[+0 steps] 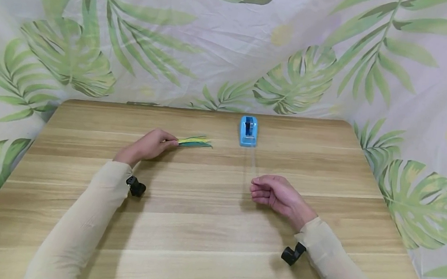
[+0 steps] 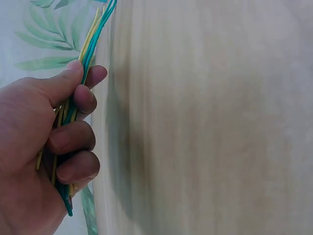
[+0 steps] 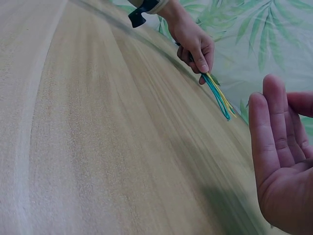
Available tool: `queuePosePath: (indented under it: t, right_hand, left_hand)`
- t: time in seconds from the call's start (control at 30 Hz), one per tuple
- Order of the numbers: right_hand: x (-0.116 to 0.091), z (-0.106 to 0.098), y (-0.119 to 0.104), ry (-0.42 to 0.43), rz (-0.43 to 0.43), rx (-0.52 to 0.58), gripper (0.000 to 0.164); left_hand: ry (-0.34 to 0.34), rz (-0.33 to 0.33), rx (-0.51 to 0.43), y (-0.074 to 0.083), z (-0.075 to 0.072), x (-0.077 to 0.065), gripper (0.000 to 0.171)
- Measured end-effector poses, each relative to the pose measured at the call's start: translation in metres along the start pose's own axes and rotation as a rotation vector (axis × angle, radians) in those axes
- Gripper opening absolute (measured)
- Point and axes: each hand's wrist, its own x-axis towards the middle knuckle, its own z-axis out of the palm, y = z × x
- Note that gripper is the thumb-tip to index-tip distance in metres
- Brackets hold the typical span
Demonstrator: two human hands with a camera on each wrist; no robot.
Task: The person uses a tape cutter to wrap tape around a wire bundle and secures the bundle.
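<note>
Left grip (image 1: 151,144) clasps green-and-yellow strands (image 1: 196,142) over the far left of the table (image 1: 188,227); right grip (image 1: 278,195), well apart, pinches the tape strip (image 1: 253,162) stretching from the blue dispenser (image 1: 247,138) by the far edge (image 1: 308,120)

A wooden table (image 1: 197,228) is stretching from near to far, its light and darker brown grain running left to right and its far corners curving round. Beyond its far edge a whitish cloth (image 1: 226,43) is hanging, slightly creased, and is showing along the left and right sides too. Printed green leaves (image 1: 71,55) are spreading across it, with pale yellow spots (image 1: 281,35) dotting it.
</note>
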Motion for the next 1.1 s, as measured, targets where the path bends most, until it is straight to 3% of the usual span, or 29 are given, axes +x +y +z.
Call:
queuePosePath:
  t: [0.3,0.77,1.1]
  right_hand:
    - [-0.002,0.0,-0.004,0.003,-0.007,0.027,0.023]
    - [-0.003,0.003,-0.01,0.013,-0.018,0.003,0.022]
    - [-0.004,0.005,-0.015,0.002,-0.018,0.026,0.023]
  left_hand:
    - [0.036,0.091,-0.022,0.015,0.015,0.001,0.024]
    - [0.027,0.165,-0.201,0.061,0.058,0.005,0.019]
    - [-0.023,0.252,-0.148,0.098,0.087,0.018,0.02]
